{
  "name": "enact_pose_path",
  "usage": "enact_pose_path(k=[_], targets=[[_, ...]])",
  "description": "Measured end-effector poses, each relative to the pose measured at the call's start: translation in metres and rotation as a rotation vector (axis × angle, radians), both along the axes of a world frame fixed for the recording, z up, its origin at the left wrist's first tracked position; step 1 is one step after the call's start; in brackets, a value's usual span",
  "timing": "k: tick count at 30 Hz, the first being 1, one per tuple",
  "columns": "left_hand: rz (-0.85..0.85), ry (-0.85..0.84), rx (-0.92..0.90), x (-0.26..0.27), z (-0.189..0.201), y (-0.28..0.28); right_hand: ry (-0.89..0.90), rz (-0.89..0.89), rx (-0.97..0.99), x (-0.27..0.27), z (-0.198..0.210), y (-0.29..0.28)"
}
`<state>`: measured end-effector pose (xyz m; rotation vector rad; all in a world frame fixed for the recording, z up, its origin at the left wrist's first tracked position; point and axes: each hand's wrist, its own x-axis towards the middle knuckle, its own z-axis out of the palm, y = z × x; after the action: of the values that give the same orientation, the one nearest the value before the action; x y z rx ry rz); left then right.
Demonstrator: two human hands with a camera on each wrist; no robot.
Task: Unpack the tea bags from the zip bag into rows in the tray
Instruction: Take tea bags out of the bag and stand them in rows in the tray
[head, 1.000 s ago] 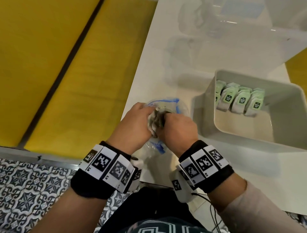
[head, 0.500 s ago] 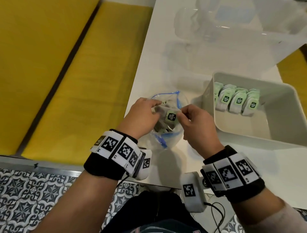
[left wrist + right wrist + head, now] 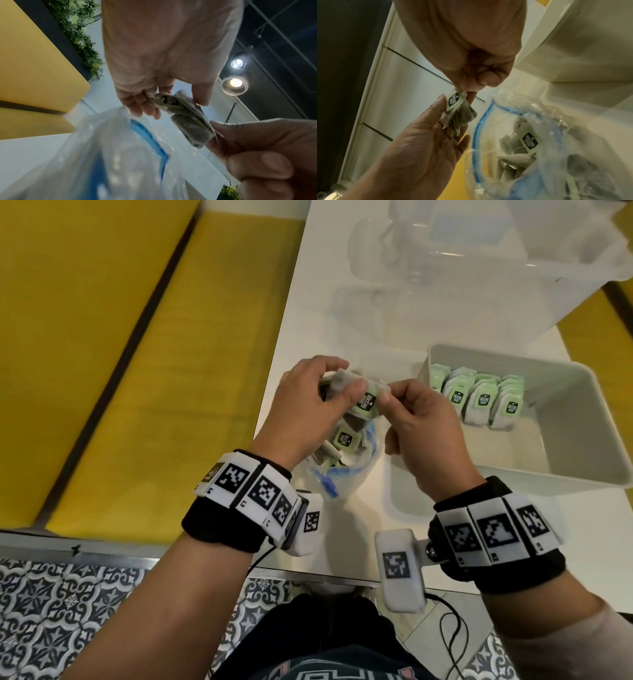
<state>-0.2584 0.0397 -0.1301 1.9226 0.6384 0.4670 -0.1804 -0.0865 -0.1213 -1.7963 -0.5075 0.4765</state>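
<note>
Tea bag (image 3: 365,400), held above the open zip bag (image 3: 337,474) with its long axis across both hands: left hand (image 3: 308,405) pinches its 9 o'clock end, right hand (image 3: 419,422) its 3 o'clock end, tray (image 3: 582,474) at 3 o'clock, nearer the right.

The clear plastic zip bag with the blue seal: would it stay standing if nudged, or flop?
Probably flop: the clear plastic zip bag looks thin and crumpled, its blue rim bent. The paper tea bags inside likely weigh little, so a push would probably slide or topple it.
</note>
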Motion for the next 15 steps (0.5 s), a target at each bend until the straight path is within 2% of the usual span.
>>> enact_pose_path(k=[3,7,15], targets=[[-0.065,-0.113,-0.192,0.005,0.009,-0.001,0.074,-0.016,0.092,-0.001,0.007,-0.001],[-0.157,-0.133,-0.386,0.004,0.014,0.001,0.154,-0.048,0.147,-0.002,0.007,-0.001],[-0.176,-0.155,-0.555,0.001,0.012,-0.006,0.327,-0.094,0.195,-0.002,0.008,-0.009]])
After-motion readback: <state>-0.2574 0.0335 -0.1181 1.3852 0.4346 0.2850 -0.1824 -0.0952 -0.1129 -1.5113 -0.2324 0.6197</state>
